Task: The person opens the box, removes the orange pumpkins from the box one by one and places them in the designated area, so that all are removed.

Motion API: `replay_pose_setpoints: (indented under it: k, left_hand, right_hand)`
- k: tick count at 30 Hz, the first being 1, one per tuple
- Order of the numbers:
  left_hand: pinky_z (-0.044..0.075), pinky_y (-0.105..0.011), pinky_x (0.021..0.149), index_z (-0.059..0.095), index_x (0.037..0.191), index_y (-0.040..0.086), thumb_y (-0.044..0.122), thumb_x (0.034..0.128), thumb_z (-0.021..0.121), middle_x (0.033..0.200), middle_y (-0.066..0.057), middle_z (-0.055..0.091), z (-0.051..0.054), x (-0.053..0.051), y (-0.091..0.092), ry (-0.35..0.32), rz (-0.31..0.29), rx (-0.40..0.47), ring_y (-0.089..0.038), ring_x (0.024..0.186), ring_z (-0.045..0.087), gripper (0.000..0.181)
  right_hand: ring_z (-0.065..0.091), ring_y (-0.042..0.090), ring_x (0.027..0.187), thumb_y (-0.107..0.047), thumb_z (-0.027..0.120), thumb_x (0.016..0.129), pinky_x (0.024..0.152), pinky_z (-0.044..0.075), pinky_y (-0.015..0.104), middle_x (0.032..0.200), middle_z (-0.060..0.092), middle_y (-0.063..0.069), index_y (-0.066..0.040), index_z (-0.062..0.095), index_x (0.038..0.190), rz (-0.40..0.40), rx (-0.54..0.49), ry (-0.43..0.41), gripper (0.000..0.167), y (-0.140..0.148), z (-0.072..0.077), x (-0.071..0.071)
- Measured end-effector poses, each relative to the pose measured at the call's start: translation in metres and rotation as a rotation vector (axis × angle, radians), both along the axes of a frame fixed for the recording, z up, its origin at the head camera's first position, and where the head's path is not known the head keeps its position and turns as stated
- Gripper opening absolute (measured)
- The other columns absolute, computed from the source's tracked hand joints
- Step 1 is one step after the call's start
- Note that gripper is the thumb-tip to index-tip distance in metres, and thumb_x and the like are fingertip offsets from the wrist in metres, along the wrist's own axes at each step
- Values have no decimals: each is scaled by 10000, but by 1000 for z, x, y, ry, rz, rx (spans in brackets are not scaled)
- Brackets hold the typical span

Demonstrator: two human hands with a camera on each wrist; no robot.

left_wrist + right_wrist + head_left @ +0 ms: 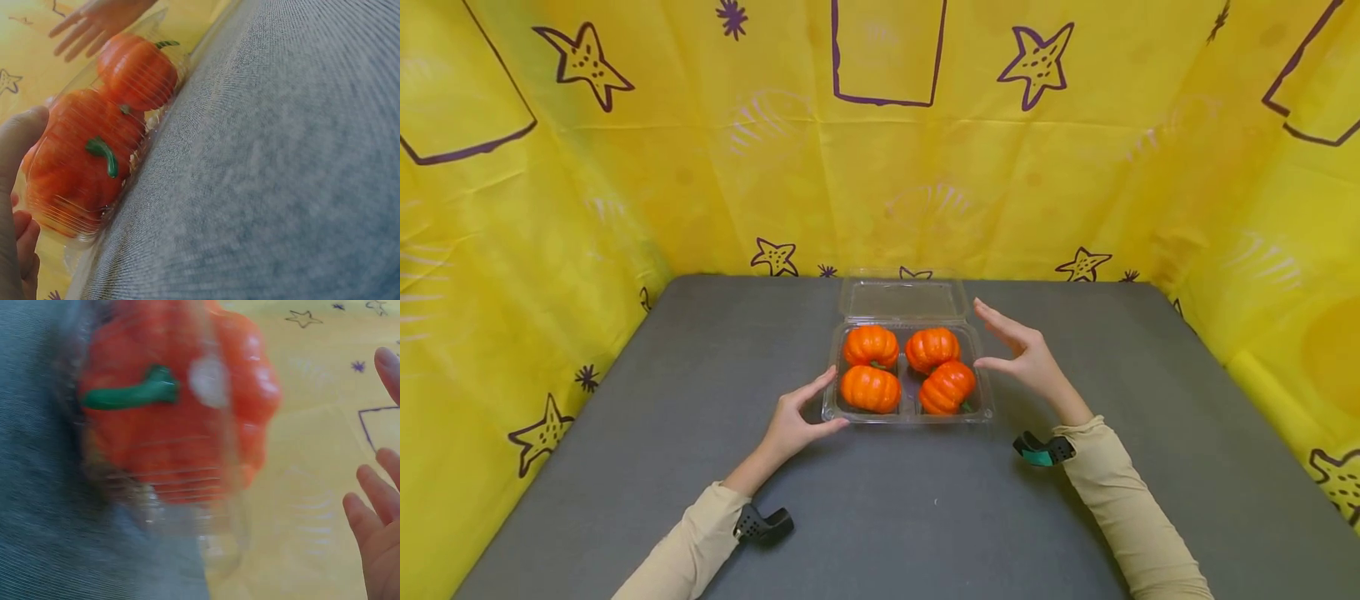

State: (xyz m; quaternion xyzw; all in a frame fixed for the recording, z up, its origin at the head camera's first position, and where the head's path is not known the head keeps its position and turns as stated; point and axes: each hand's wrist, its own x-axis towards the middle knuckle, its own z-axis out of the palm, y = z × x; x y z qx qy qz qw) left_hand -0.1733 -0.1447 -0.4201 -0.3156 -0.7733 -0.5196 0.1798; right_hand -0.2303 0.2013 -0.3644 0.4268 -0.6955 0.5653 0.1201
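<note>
Perhaps a one-sided push would skid the clear container, far-centre on the counter with its lid back, and jostle the four pumpkins. My left hand, widely spread, frames the container's near-left corner without evident grip; my right hand, spread and empty, hovers beside its right edge.

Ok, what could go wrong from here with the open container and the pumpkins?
The front-right pumpkin bulges above the rim of the clear container, so the lid, folded open at the back, might press on it if closed.

That pumpkin also sits tilted, close against the back-right pumpkin, so a jolt could shift both.

The left hand is at the container's left edge while the right hand is clear of it; a one-sided push might slide it.
</note>
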Motion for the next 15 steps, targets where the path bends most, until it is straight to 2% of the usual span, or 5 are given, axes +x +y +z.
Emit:
replay_pose_setpoints:
  k: [4, 9, 15]
  left_hand:
    - [323, -217, 945, 504, 1132, -183, -85, 569, 790, 1150, -308, 498, -1, 1, 0, 18, 9, -7, -439, 1059, 469, 639]
    - [318, -208, 946, 506, 1128, -183, -90, 564, 790, 1145, -311, 500, -2, 2, 0, 19, 9, -2, -445, 1055, 468, 638]
    - [320, -208, 945, 507, 1132, -179, -84, 568, 792, 1148, -304, 502, 1, 0, 0, 11, 8, -5, -439, 1057, 470, 639]
  right_hand:
    - [320, 295, 1244, 247, 647, 633, 953, 300, 435, 1315, 294, 346, 184, 363, 1249, -38, 54, -60, 682, -5, -3, 12]
    - [354, 373, 1199, 143, 669, 707, 954, 324, 372, 1287, 358, 332, 175, 400, 1236, -119, 173, -124, 594, -10, -4, 22]
    - [455, 392, 1103, 128, 697, 686, 942, 359, 316, 1174, 495, 302, 170, 521, 1118, -123, 217, -91, 469, -13, -6, 22]
